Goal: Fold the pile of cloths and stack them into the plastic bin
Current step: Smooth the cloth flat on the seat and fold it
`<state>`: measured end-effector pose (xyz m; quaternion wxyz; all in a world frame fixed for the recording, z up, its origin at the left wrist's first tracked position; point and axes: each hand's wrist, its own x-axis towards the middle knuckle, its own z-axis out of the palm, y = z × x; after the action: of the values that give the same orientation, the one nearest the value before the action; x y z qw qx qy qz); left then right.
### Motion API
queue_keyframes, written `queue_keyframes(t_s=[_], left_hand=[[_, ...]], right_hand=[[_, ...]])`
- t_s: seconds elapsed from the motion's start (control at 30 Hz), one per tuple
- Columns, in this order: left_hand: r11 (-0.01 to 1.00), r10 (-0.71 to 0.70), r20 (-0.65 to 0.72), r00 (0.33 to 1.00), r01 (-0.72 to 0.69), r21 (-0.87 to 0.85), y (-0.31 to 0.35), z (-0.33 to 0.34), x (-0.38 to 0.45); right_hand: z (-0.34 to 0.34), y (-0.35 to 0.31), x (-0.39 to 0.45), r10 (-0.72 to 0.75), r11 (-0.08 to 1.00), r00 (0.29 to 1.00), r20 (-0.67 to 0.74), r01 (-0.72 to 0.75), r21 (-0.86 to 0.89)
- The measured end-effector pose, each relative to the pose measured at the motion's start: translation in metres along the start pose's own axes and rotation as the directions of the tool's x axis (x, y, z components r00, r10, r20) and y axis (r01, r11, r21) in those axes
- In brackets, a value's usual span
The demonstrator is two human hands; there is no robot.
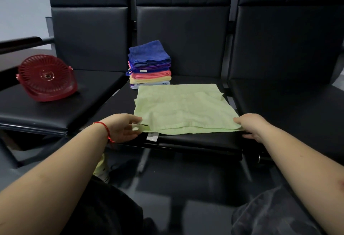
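A light green cloth [184,107] lies spread flat on the middle black seat [195,141], folded once with its doubled edge toward me. My left hand [123,127] pinches the near left corner of the green cloth. My right hand [251,125] pinches the near right corner at the seat's front edge. Behind the green cloth stands a stack of folded cloths [149,63], dark blue on top, then purple, pink, yellow and pale blue. No plastic bin is in view.
A red round fan [46,78] lies on the left seat [55,108]. The right seat [288,108] is bare. Tall black seat backs [182,35] close off the far side. My knees are below the seat's front edge.
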<state>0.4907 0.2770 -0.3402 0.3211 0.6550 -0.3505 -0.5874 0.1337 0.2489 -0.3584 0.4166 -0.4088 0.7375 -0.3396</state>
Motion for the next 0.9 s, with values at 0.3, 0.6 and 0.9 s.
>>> queue_keyframes(t_s=[0.3, 0.6, 0.9], left_hand=[[0.982, -0.012, -0.122, 0.992, 0.035, 0.186, -0.007, -0.006, 0.000], [0.998, -0.006, -0.117, 0.993, 0.013, 0.060, -0.009, -0.015, -0.001], [0.878, 0.380, -0.111, 0.918, -0.396, -0.270, -0.003, -0.025, -0.025]], right_hand=[[-0.014, 0.001, -0.004, 0.042, 0.989, 0.998, 0.035, -0.047, 0.140], [-0.020, -0.001, -0.010, 0.069, 0.922, 0.984, 0.162, -0.124, 0.366], [-0.048, -0.019, -0.040, -0.199, 0.753, 0.955, 0.221, 0.005, 0.657]])
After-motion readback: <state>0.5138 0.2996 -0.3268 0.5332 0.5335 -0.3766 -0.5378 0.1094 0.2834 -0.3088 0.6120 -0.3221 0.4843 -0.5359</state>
